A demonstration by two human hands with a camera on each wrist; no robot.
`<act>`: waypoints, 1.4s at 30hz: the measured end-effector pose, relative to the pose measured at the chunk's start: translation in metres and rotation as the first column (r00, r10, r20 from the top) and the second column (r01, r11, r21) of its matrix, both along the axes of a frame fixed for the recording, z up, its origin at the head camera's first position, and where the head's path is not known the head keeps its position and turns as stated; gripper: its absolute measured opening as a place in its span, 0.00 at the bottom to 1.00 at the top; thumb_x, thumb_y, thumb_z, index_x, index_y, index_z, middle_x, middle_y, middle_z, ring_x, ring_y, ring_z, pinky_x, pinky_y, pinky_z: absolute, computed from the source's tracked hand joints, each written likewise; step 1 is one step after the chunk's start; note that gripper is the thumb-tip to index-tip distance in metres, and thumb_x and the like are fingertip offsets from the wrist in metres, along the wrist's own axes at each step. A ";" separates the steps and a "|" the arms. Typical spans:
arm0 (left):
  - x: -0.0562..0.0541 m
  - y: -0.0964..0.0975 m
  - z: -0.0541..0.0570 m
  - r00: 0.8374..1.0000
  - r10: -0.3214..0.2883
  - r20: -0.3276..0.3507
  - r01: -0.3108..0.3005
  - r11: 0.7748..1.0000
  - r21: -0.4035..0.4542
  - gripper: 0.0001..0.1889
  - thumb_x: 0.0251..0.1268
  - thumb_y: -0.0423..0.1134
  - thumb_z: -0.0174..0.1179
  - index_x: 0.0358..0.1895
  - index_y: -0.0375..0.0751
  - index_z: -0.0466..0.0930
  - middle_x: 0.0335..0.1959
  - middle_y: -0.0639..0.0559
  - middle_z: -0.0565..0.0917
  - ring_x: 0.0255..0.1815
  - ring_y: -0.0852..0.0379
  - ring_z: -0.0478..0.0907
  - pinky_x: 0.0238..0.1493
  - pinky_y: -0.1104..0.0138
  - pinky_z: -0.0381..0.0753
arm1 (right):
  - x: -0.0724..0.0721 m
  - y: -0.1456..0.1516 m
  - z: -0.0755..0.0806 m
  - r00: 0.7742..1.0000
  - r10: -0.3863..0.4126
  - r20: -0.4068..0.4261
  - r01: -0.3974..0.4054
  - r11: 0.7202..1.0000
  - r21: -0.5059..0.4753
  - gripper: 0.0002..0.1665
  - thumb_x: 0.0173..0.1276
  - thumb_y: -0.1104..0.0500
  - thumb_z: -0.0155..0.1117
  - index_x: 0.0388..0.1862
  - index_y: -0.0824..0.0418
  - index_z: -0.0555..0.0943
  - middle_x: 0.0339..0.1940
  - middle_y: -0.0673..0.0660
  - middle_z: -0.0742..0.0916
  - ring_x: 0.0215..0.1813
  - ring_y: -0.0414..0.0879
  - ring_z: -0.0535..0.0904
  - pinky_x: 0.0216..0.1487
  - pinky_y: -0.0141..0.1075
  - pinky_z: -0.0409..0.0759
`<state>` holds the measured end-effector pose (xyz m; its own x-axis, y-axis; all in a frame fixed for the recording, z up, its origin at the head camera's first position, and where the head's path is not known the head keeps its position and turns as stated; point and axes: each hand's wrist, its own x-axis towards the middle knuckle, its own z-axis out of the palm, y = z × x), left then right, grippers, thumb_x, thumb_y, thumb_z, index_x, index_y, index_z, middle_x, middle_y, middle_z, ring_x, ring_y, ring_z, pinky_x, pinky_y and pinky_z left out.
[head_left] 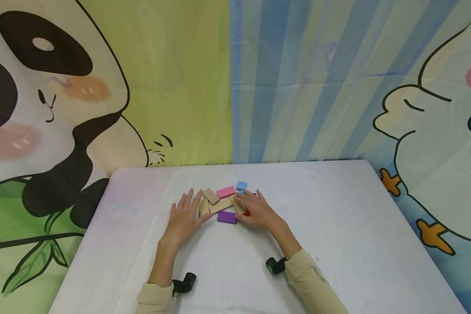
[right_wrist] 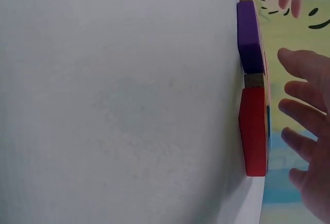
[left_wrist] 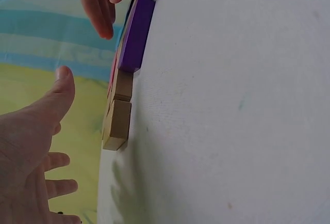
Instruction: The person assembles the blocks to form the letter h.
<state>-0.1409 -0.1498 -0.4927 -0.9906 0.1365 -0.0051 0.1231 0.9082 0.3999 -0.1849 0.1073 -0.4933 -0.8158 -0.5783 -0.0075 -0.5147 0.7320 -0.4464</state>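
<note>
A loose cluster of small wooden blocks lies flat on the white table. In the head view it includes a purple block [head_left: 227, 217], a pink block [head_left: 225, 192], a blue block [head_left: 241, 186] and several plain wood blocks [head_left: 221, 205]. My left hand [head_left: 183, 218] is spread at the cluster's left side, above the tabletop. Over the right side is my right hand [head_left: 257, 211], fingers extended, partly covering a red block [right_wrist: 254, 131] that shows fully in the right wrist view. Both wrist views show the fingers apart from the blocks, holding nothing.
The white-covered table [head_left: 337, 226] reaches back to a curtain [head_left: 298, 78] with striped and cartoon panels. A panda print [head_left: 55, 100] is on the left. Black wrist cameras [head_left: 184, 283] sit beside both forearms.
</note>
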 end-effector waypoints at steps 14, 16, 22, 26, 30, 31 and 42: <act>-0.001 0.001 -0.002 1.000 -0.002 -0.006 0.002 1.000 0.010 0.43 0.66 0.64 0.53 0.78 0.52 0.48 0.79 0.40 0.50 0.79 0.35 0.47 0.72 0.33 0.46 | -0.009 -0.002 0.000 0.999 0.046 -0.003 -0.046 0.998 0.046 0.33 0.67 0.50 0.58 0.71 0.56 0.70 0.73 0.54 0.72 0.79 0.56 0.58 0.77 0.63 0.46; -0.001 0.001 -0.002 1.000 0.000 -0.008 0.000 1.000 0.010 0.43 0.65 0.64 0.54 0.78 0.52 0.48 0.79 0.40 0.50 0.79 0.35 0.47 0.72 0.32 0.46 | -0.010 -0.002 -0.001 0.999 0.051 0.007 -0.052 0.997 0.052 0.33 0.66 0.52 0.58 0.71 0.56 0.70 0.73 0.54 0.72 0.79 0.56 0.57 0.77 0.63 0.45; 0.001 0.001 -0.001 1.000 0.007 -0.003 -0.007 0.999 0.033 0.43 0.65 0.62 0.55 0.78 0.51 0.48 0.80 0.40 0.49 0.79 0.35 0.46 0.72 0.32 0.44 | -0.011 -0.002 -0.004 0.998 0.053 0.023 -0.055 0.996 0.072 0.35 0.63 0.57 0.59 0.71 0.56 0.69 0.74 0.53 0.71 0.79 0.55 0.57 0.77 0.61 0.45; 0.001 0.001 -0.001 1.000 0.009 -0.003 -0.009 0.999 0.035 0.43 0.65 0.62 0.55 0.78 0.51 0.48 0.79 0.40 0.49 0.79 0.35 0.46 0.72 0.32 0.44 | -0.012 -0.003 -0.005 0.999 0.054 0.007 -0.055 0.993 0.100 0.35 0.63 0.56 0.59 0.71 0.56 0.69 0.74 0.53 0.72 0.79 0.54 0.57 0.77 0.61 0.45; 0.001 0.000 0.000 1.000 0.010 -0.003 -0.010 1.000 0.021 0.43 0.65 0.63 0.55 0.78 0.51 0.48 0.80 0.40 0.49 0.79 0.35 0.46 0.72 0.32 0.44 | -0.015 -0.003 -0.004 0.998 0.065 -0.001 -0.064 0.990 0.129 0.35 0.62 0.56 0.59 0.70 0.56 0.70 0.74 0.52 0.71 0.79 0.54 0.58 0.77 0.61 0.45; 0.001 0.000 0.000 1.000 0.011 -0.004 -0.011 1.000 0.019 0.43 0.65 0.63 0.55 0.78 0.51 0.48 0.80 0.40 0.49 0.79 0.35 0.47 0.72 0.32 0.44 | -0.016 -0.003 -0.003 0.998 0.070 0.002 -0.069 0.989 0.132 0.35 0.62 0.56 0.60 0.70 0.56 0.70 0.74 0.52 0.71 0.79 0.54 0.58 0.77 0.61 0.45; 0.001 -0.002 0.000 1.000 0.015 -0.022 -0.015 0.999 0.028 0.43 0.65 0.61 0.56 0.78 0.50 0.50 0.79 0.39 0.50 0.78 0.34 0.47 0.71 0.31 0.44 | -0.024 -0.003 0.003 0.995 0.083 0.051 -0.091 0.980 0.175 0.37 0.62 0.52 0.66 0.71 0.54 0.69 0.75 0.51 0.69 0.79 0.54 0.55 0.78 0.60 0.41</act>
